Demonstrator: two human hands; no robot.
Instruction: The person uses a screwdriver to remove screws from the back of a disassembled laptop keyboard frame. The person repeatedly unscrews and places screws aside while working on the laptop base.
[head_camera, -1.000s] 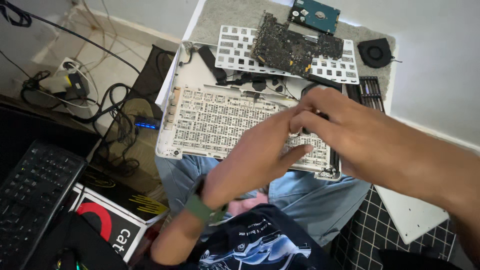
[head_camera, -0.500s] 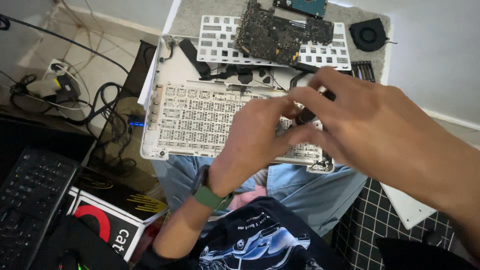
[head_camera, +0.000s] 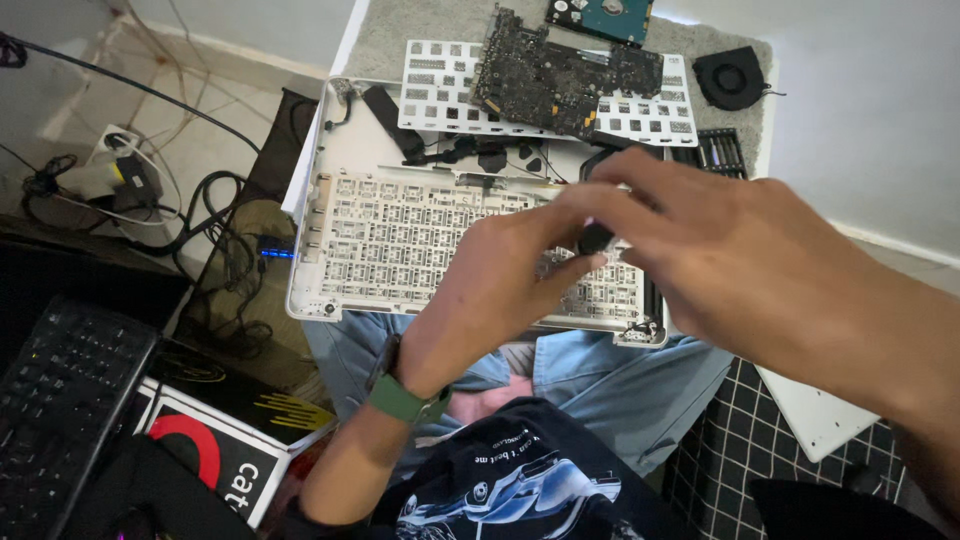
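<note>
Both hands have closed in since a second ago: then they lay side by side over the right of the case, now their tips meet on a small dark part (head_camera: 594, 238) above it. Left hand (head_camera: 480, 300) pinches that part between thumb and forefinger, fingers narrow; right hand (head_camera: 740, 270) comes in from the right with fingers narrow too, tips touching the same part, though I cannot tell how firm its hold is. Part sits over the right-centre of the laptop top case (head_camera: 400, 240), a pale shell lying inside-up with its key grid exposed, resting across the person's lap on blue jeans (head_camera: 610, 380). Green watch strap (head_camera: 398, 398) on the left wrist. Behind the case, on a grey mat (head_camera: 420, 25): white perforated keyboard plate (head_camera: 440, 90), dark circuit board (head_camera: 560, 80) lying on top of it, blue-green hard drive (head_camera: 600, 15) at the far edge, black fan (head_camera: 730, 75) to the right, loose black bits just beyond the key grid. Left of the lap: tangled cables (head_camera: 200, 220) on the floor, black keyboard (head_camera: 60, 400) near the lower corner.
</note>
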